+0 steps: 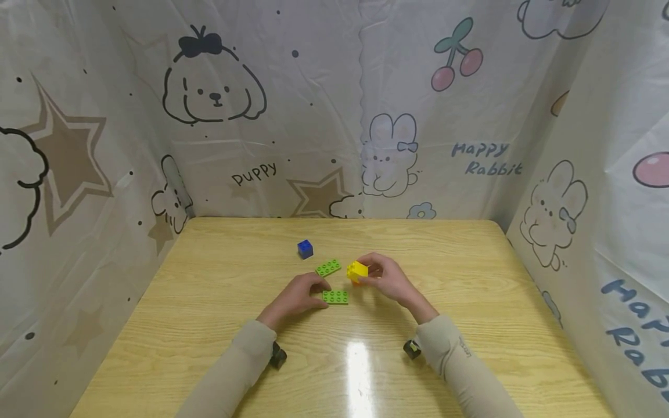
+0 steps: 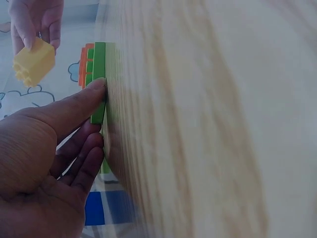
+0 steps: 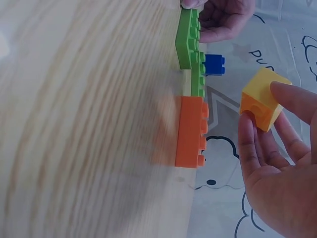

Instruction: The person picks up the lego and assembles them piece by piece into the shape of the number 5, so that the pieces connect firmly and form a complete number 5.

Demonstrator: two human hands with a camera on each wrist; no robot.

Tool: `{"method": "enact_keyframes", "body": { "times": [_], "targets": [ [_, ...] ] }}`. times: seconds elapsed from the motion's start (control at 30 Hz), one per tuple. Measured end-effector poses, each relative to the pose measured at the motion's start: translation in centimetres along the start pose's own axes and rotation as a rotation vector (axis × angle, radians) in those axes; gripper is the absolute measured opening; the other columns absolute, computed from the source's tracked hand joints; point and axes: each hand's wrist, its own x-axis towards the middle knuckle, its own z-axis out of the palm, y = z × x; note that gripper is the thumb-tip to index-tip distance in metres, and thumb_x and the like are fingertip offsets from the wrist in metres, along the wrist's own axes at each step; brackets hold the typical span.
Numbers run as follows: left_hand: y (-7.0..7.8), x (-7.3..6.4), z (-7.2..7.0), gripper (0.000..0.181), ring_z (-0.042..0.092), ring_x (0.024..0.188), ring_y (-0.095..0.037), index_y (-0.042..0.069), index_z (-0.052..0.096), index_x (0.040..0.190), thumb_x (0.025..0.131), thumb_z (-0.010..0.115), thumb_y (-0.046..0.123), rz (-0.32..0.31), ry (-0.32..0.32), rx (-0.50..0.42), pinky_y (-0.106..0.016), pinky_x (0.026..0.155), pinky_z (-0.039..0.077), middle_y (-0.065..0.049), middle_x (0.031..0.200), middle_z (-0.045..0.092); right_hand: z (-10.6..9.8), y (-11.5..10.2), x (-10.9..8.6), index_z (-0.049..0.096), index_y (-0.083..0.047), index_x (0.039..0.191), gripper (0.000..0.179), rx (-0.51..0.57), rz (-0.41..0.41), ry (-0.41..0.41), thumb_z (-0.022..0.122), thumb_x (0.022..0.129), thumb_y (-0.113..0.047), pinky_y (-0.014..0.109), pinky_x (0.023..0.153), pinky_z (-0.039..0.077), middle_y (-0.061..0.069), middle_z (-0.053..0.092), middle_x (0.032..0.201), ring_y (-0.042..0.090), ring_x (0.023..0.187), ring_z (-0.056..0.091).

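My left hand [image 1: 297,295] pinches the left end of a flat light-green building brick [image 1: 335,298], which lies on the table. In my right hand [image 1: 391,281] a yellow building brick [image 1: 357,271] is held by thumb and fingers, raised off the table and tilted. Under it stands an orange brick [image 3: 189,133], studs up; in the head view the yellow brick and my hand hide most of it. A second flat green brick [image 1: 328,267] lies slanted just beyond my left fingers.
A blue brick [image 1: 305,249] sits farther back on the wooden table [image 1: 235,261]. Printed curtains [image 1: 313,116] hang behind and at both sides. A small black object [image 1: 279,355] shows at the left cuff, another [image 1: 412,349] by the right cuff.
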Motion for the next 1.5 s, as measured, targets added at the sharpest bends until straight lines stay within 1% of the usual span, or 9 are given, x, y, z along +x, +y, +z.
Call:
{"method": "enact_keyframes", "body": {
  "times": [0.2, 0.43, 0.5, 0.7, 0.93, 1.0, 1.2, 1.37, 1.5],
  "targets": [
    [0.0, 0.0, 0.0, 0.031, 0.063, 0.102, -0.011, 0.015, 0.075, 0.114, 0.086, 0.086, 0.020, -0.005, -0.001, -0.009, -0.037, 0.096, 0.055, 0.002, 0.110, 0.071, 0.3, 0.0, 0.0, 0.067, -0.010, 0.128, 0.039, -0.007, -0.003, -0.003, 0.080, 0.091, -0.011, 0.045, 0.099, 0.056, 0.008, 0.069, 0.126, 0.023, 0.106, 0.067],
    [0.0, 0.1, 0.0, 0.031, 0.062, 0.101, -0.010, 0.015, 0.075, 0.115, 0.086, 0.086, 0.020, -0.001, -0.005, -0.003, -0.036, 0.095, 0.054, 0.003, 0.110, 0.070, 0.5, -0.2, 0.0, 0.067, -0.011, 0.125, 0.038, 0.022, 0.010, -0.007, 0.081, 0.090, -0.009, 0.047, 0.100, 0.055, 0.007, 0.069, 0.125, 0.024, 0.107, 0.066],
    [0.1, 0.1, 0.0, 0.031, 0.062, 0.100, -0.010, 0.015, 0.075, 0.114, 0.086, 0.086, 0.021, 0.001, -0.005, 0.002, -0.036, 0.095, 0.054, 0.003, 0.110, 0.070, 0.5, -0.1, 0.0, 0.066, -0.011, 0.127, 0.040, 0.026, -0.002, -0.013, 0.081, 0.090, -0.009, 0.049, 0.101, 0.055, 0.009, 0.068, 0.126, 0.025, 0.109, 0.066],
    [0.3, 0.1, 0.0, 0.030, 0.062, 0.099, -0.011, 0.015, 0.076, 0.113, 0.086, 0.086, 0.020, 0.010, -0.006, -0.009, -0.036, 0.094, 0.054, 0.002, 0.108, 0.070, 0.8, 0.2, 0.1, 0.063, -0.009, 0.139, 0.049, 0.039, -0.040, -0.043, 0.078, 0.093, -0.009, 0.053, 0.105, 0.052, 0.012, 0.065, 0.135, 0.030, 0.117, 0.064],
    [0.4, 0.3, 0.0, 0.029, 0.062, 0.099, -0.011, 0.015, 0.075, 0.114, 0.087, 0.086, 0.021, 0.006, -0.013, -0.015, -0.036, 0.094, 0.054, 0.003, 0.109, 0.071, 1.0, 0.2, 0.2, 0.064, -0.007, 0.137, 0.046, 0.068, -0.044, -0.044, 0.077, 0.093, -0.005, 0.056, 0.104, 0.051, 0.016, 0.066, 0.134, 0.035, 0.115, 0.063],
    [0.4, 0.3, 0.0, 0.030, 0.062, 0.099, -0.011, 0.015, 0.075, 0.113, 0.086, 0.086, 0.021, 0.004, -0.012, -0.012, -0.036, 0.094, 0.054, 0.003, 0.109, 0.071, 1.0, 0.1, 0.2, 0.065, -0.007, 0.136, 0.045, 0.068, -0.049, -0.041, 0.077, 0.092, -0.006, 0.055, 0.103, 0.052, 0.015, 0.067, 0.132, 0.035, 0.115, 0.063],
    [0.3, 0.4, 0.2, 0.030, 0.063, 0.099, -0.011, 0.014, 0.075, 0.113, 0.086, 0.087, 0.021, 0.009, -0.013, 0.004, -0.036, 0.094, 0.055, 0.002, 0.109, 0.072, 1.1, 0.2, 0.0, 0.068, -0.010, 0.131, 0.040, 0.037, -0.066, -0.046, 0.078, 0.093, -0.010, 0.047, 0.100, 0.055, 0.009, 0.070, 0.122, 0.025, 0.110, 0.063],
    [0.3, 0.5, 0.3, 0.031, 0.064, 0.100, -0.011, 0.014, 0.075, 0.114, 0.086, 0.086, 0.022, 0.016, -0.014, 0.013, -0.036, 0.095, 0.055, 0.002, 0.110, 0.073, 1.1, 0.1, -0.1, 0.069, -0.011, 0.130, 0.038, 0.046, -0.067, -0.056, 0.078, 0.093, -0.014, 0.050, 0.104, 0.053, 0.008, 0.071, 0.120, 0.024, 0.108, 0.064],
    [0.4, 0.5, 0.2, 0.031, 0.064, 0.100, -0.012, 0.013, 0.075, 0.114, 0.086, 0.086, 0.021, 0.019, -0.010, 0.007, -0.037, 0.095, 0.055, 0.001, 0.111, 0.073, 1.1, 0.0, 0.0, 0.069, -0.012, 0.129, 0.038, 0.043, -0.062, -0.062, 0.079, 0.093, -0.013, 0.049, 0.104, 0.054, 0.007, 0.072, 0.119, 0.023, 0.106, 0.065]
  ]
}}
